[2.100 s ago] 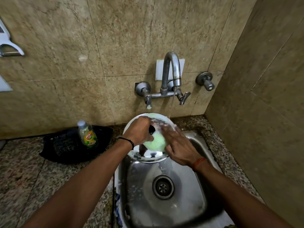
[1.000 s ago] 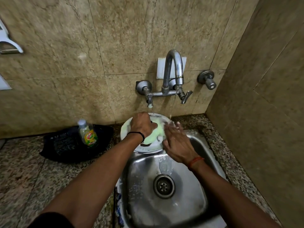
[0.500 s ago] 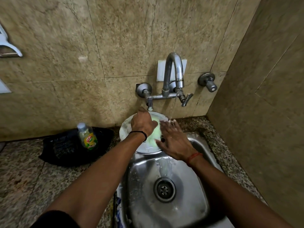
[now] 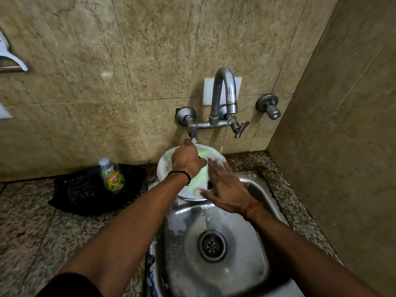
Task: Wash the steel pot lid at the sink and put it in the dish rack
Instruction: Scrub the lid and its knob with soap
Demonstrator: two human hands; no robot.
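Note:
The round steel pot lid (image 4: 166, 168) is held tilted over the back rim of the steel sink (image 4: 237, 273), below the tap (image 4: 224, 93). My left hand (image 4: 186, 160) grips the lid near its top, closed around the dark knob. My right hand (image 4: 225, 189) lies with fingers spread on the lid's lower right part and presses a pale green scrub pad (image 4: 200, 179) against it. The lid is soapy. A thin stream of water (image 4: 224, 136) falls from the spout just right of the lid's upper edge.
A dish soap bottle (image 4: 111, 175) stands in a black mesh tray (image 4: 79, 196) on the granite counter (image 4: 32, 232) left of the sink. The tiled back wall is close behind the lid, and a side wall (image 4: 342, 157) closes off the right. The drain (image 4: 212, 245) lies below my hands.
The lid and both hands have shifted back toward the wall, closer under the tap. My right hand has kept rubbing the green pad over the lid.

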